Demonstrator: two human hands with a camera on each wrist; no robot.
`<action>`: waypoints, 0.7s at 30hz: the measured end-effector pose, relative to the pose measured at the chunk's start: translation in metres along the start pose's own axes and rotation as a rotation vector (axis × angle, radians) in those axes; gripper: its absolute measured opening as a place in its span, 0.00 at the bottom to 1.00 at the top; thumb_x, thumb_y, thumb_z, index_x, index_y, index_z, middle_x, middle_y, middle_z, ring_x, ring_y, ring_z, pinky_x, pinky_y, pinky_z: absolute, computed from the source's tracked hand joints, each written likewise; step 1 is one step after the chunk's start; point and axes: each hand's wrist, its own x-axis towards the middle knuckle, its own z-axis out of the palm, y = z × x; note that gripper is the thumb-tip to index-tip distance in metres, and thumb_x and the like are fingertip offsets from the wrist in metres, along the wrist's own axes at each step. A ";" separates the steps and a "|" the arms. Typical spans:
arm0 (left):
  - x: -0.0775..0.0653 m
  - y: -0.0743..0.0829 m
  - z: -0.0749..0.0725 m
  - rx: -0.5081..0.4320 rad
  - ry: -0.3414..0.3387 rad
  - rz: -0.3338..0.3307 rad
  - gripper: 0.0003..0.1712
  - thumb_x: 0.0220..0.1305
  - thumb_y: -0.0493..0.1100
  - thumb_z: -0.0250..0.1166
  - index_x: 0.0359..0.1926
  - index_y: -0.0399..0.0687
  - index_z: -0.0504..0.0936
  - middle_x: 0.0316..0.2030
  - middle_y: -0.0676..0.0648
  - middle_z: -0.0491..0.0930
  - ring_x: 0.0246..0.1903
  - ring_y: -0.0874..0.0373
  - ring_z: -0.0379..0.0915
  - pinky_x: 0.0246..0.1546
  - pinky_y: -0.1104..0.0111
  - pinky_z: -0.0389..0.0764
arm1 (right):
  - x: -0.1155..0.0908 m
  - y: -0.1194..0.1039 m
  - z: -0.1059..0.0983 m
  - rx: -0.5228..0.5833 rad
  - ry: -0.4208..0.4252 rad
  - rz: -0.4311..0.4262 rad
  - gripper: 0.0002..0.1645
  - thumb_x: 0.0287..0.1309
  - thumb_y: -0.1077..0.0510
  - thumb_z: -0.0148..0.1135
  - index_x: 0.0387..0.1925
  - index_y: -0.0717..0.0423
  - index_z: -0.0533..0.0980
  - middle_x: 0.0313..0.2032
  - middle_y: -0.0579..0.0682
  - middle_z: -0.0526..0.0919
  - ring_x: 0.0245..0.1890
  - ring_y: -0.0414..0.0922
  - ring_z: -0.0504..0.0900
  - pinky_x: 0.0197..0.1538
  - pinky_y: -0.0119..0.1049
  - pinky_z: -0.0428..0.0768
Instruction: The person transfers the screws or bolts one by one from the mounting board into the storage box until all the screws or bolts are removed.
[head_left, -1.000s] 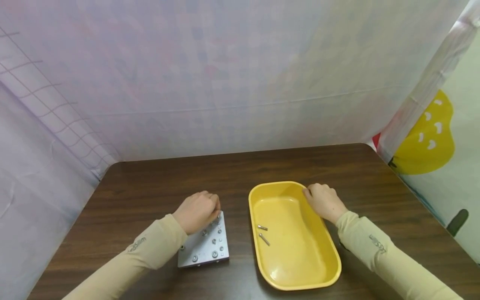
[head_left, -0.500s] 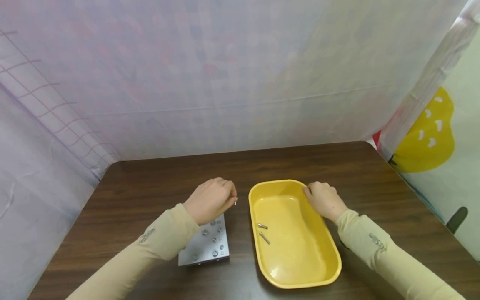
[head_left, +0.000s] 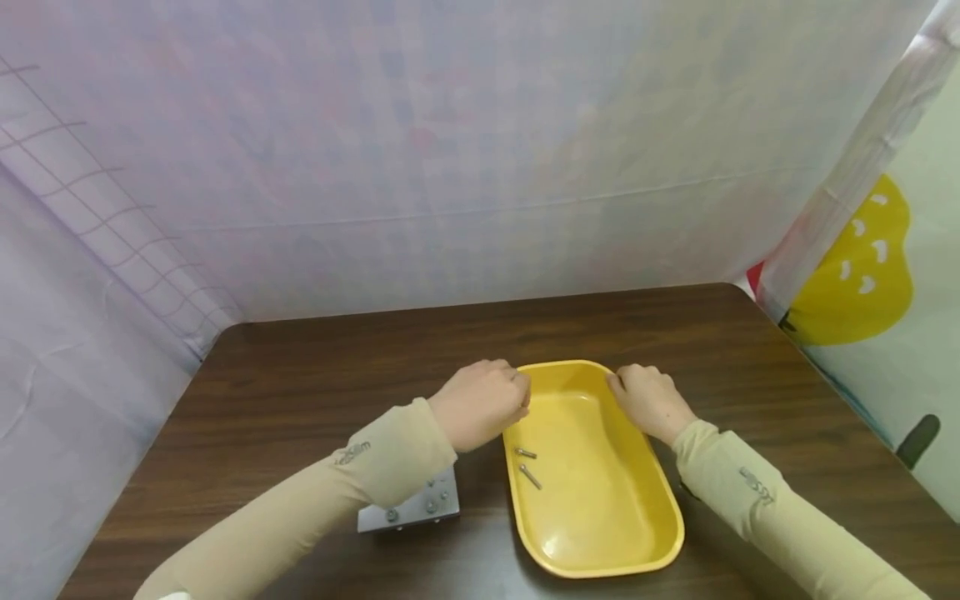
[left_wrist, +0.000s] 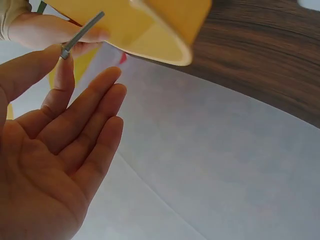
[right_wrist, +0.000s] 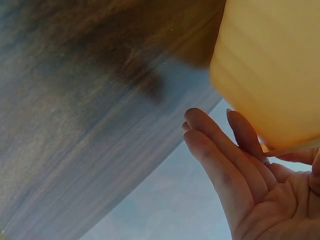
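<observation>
My left hand (head_left: 483,404) is at the upper left rim of a yellow tray (head_left: 600,492). Between its thumb and index finger it pinches a bolt (left_wrist: 82,35) by the head, threaded shank pointing away; the other fingers are extended. In the head view this bolt is hidden behind the hand. At the tray's upper right edge, my right hand (head_left: 651,402) grips the rim, with thumb and fingers either side of the wall (right_wrist: 270,75) in the right wrist view. Two more bolts lie inside the tray on its left: a shorter one (head_left: 527,454) and a longer one (head_left: 530,477).
A silver metal plate (head_left: 416,508) with several bolts set in it lies left of the tray, partly covered by the left sleeve (head_left: 390,458). Both stand on a dark wood table (head_left: 300,375). A pale curtain (head_left: 450,167) hangs behind the far edge.
My left hand has lifted away from the metal plate and moved right to the tray's rim, carrying the bolt. The right hand has stayed on the tray.
</observation>
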 end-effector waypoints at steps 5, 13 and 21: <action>0.014 0.008 0.003 0.051 -0.017 0.047 0.09 0.69 0.48 0.63 0.40 0.48 0.83 0.36 0.54 0.85 0.35 0.59 0.77 0.40 0.70 0.81 | 0.000 -0.001 0.000 -0.003 0.001 -0.002 0.23 0.74 0.56 0.43 0.25 0.60 0.77 0.18 0.51 0.74 0.20 0.46 0.72 0.29 0.41 0.75; 0.027 0.019 0.015 0.083 -0.091 0.090 0.11 0.69 0.50 0.62 0.43 0.48 0.82 0.37 0.54 0.85 0.39 0.60 0.80 0.47 0.71 0.81 | 0.001 -0.003 -0.001 -0.011 0.003 0.003 0.23 0.73 0.56 0.44 0.27 0.63 0.78 0.20 0.53 0.77 0.21 0.48 0.74 0.28 0.44 0.77; 0.034 0.026 0.020 0.107 -0.115 0.126 0.09 0.69 0.50 0.62 0.41 0.51 0.81 0.34 0.57 0.84 0.34 0.62 0.78 0.38 0.72 0.80 | 0.001 -0.003 0.000 -0.009 -0.001 0.016 0.23 0.73 0.56 0.45 0.25 0.62 0.77 0.19 0.53 0.75 0.20 0.48 0.73 0.27 0.42 0.76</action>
